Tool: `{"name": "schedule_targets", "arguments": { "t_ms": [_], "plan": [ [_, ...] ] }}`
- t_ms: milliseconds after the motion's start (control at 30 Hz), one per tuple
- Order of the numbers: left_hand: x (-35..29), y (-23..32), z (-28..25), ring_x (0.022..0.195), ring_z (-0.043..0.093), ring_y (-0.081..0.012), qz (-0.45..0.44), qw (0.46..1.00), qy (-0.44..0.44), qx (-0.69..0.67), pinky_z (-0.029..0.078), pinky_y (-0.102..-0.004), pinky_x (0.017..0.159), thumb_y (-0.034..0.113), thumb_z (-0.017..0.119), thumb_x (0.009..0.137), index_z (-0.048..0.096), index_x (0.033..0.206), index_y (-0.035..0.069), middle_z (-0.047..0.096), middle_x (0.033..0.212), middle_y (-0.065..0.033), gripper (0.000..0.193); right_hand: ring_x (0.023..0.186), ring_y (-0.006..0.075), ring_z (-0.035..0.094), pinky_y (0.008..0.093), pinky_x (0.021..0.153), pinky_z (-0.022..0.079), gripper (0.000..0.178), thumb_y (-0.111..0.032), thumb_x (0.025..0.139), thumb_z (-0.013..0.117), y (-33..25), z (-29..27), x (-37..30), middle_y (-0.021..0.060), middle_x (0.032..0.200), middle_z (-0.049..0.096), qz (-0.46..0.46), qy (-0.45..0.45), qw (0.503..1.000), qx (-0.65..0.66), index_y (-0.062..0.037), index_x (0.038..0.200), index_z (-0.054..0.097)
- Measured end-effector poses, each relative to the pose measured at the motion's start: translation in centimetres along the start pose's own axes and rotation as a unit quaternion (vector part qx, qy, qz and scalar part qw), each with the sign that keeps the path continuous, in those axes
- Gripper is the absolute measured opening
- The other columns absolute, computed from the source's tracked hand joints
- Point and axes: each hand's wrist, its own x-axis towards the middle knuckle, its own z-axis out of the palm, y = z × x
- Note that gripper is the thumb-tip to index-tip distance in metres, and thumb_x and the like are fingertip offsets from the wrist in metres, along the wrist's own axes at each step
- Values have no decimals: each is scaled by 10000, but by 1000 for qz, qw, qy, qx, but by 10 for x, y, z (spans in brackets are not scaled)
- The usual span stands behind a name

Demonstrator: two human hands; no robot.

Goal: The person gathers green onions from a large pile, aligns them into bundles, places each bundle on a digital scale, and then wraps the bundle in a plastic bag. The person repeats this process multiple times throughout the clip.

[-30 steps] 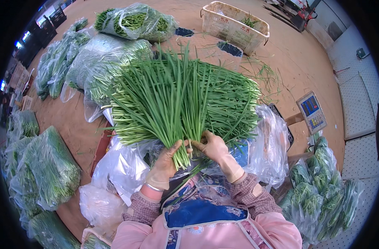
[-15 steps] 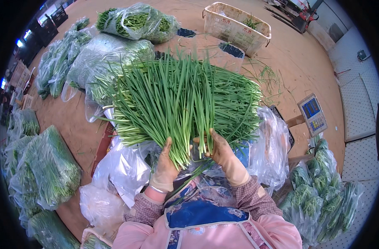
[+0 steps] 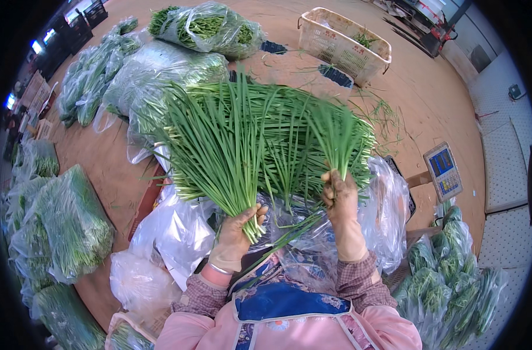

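Note:
My gloved left hand (image 3: 233,236) is closed round the pale stem ends of a large bunch of garlic chives (image 3: 222,157), whose green leaves fan away from me. To the right, my gloved right hand (image 3: 340,195) grips a smaller bunch of chives (image 3: 337,137) by its stems; its leaf tips are blurred. Beneath and beyond both hands lies a broad pile of chives (image 3: 289,119). A few loose strands (image 3: 289,236) hang between my hands, over crumpled clear plastic.
Clear plastic bags (image 3: 167,230) lie left of me, and bagged greens (image 3: 73,224) stand farther left. Bagged chives (image 3: 207,29) and a cream crate (image 3: 344,46) are at the far side. At right are a digital scale (image 3: 443,169) and more bagged greens (image 3: 446,280).
My hands have moved apart. My right hand has shifted right and up with a small bunch, while my left keeps the larger bunch. The view has shifted slightly.

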Motion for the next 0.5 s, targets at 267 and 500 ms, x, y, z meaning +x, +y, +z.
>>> {"name": "schedule_targets", "arguments": {
  "t_ms": [267,500],
  "plan": [
    [-6,-5,12,1051,551,-201,40,993,-109,-34,479,-350,870,353,701,773,431,1281,72,547,1183,-58,639,694,343,619,431,603,512,403,-102,828,529,34,73,-38,196,894,613,-296,-154,736,-589,-18,1213,448],
    [0,-5,-19,833,642,-210,-18,998,-59,3,555,-337,731,221,662,822,543,1147,48,635,999,-105,387,805,310,627,383,709,507,278,-262,803,607,-12,87,-15,117,915,642,-173,-333,658,-653,-54,986,619]
  ]
}}
